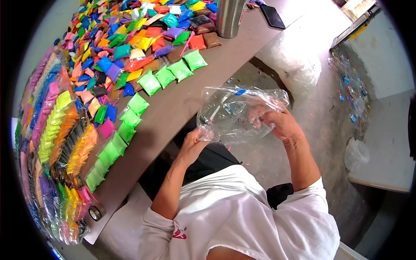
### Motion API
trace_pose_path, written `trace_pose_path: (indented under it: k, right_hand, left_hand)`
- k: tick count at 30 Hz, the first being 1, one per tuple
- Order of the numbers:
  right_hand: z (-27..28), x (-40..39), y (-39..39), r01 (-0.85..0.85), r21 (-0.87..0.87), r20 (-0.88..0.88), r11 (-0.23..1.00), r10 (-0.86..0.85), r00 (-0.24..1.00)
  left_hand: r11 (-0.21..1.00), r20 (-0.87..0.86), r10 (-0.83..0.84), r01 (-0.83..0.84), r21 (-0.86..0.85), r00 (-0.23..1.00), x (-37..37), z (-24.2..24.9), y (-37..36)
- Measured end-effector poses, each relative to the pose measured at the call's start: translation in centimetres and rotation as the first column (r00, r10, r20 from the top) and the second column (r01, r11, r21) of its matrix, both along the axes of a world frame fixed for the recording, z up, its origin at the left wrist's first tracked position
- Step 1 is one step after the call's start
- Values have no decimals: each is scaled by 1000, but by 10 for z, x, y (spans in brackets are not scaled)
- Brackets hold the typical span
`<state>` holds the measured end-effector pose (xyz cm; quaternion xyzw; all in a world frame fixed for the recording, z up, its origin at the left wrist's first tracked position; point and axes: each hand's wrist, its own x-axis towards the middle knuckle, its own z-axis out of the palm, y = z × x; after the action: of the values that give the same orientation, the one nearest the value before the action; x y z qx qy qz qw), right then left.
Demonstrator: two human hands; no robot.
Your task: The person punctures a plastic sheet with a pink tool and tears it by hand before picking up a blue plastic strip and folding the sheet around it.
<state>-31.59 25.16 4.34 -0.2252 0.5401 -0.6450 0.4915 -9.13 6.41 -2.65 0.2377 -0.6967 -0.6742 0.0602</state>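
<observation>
A clear plastic bag [232, 115] is stretched between my two hands, over the floor beside the table edge. It has a blue mark near its upper side and looks unfilled. My left hand [193, 146] is closed on the bag's lower left corner. My right hand [275, 119] grips its right side; some fingers show only through the crinkled plastic. On the table to the left, several bright green packets [164, 76] lie in a row along the pile, and more green packets [113, 148] run down toward the near end.
A heap of small coloured packets [117, 41] covers the far table [173, 110]. Bagged stacks of packets [56, 125] stand at the left. A steel tumbler [229, 19], a phone [272, 16] and a tape roll [95, 212] sit on the table. Clear plastic [294, 60] lies beyond the edge.
</observation>
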Motion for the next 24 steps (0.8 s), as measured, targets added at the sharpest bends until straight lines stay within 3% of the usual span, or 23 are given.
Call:
trace_pose_path:
  k: [2, 4, 5, 8, 10, 11, 14, 16, 17, 19, 20, 22, 23, 24]
  right_hand:
    - [0, 5, -2, -19, -57, 32, 998, 21, 999]
    - [3, 11, -5, 134, 58, -42, 989, -132, 990]
    - [4, 13, -7, 134, 61, -40, 989, -132, 990]
    - [5, 12, -10, 218, 69, 92, 974, -223, 970]
    - [1, 10, -11, 174, 45, 209, 984, -179, 961]
    - [2, 10, -11, 175, 47, 209, 983, -181, 961]
    - [1, 12, -16, 186, 18, 192, 982, -186, 964]
    - [-1, 18, -20, 266, 53, 245, 962, -271, 931]
    - [-2, 18, -20, 265, 55, 245, 963, -270, 931]
    - [-4, 18, -19, 210, 26, 303, 977, -208, 930]
    - [-2, 18, -20, 210, 28, 301, 977, -209, 931]
    - [6, 22, -22, 147, 143, 129, 979, -166, 978]
    - [2, 21, -20, 147, 146, 128, 978, -166, 978]
    - [-5, 19, -17, 130, 133, 18, 983, -134, 991]
  left_hand:
    - [1000, 10, -9, 9, 14, 1000, -1, -2, -1]
    - [998, 80, -59, 56, 38, 995, -2, -5, -3]
    - [998, 82, -60, 56, 41, 995, -2, -5, -3]
    - [993, 42, -92, 88, 77, 995, -5, 0, -1]
    - [989, -113, -114, 101, -111, 987, -9, 0, 2]
    - [989, -113, -115, 103, -110, 987, -10, 1, 1]
    - [979, -52, -198, 196, -50, 979, -14, 13, 2]
    - [971, -57, -127, 136, 195, 990, -18, 18, 12]
    - [971, -57, -126, 134, 196, 990, -19, 15, 13]
    - [935, -134, -198, 146, -322, 971, -22, 2, 16]
    - [936, -137, -197, 145, -320, 971, -25, -6, 18]
    - [964, -144, 15, -52, -260, 989, -29, -12, 22]
    - [965, -145, 16, -53, -258, 989, -29, -15, 23]
    - [991, -156, 132, -135, -12, 979, -31, -12, 24]
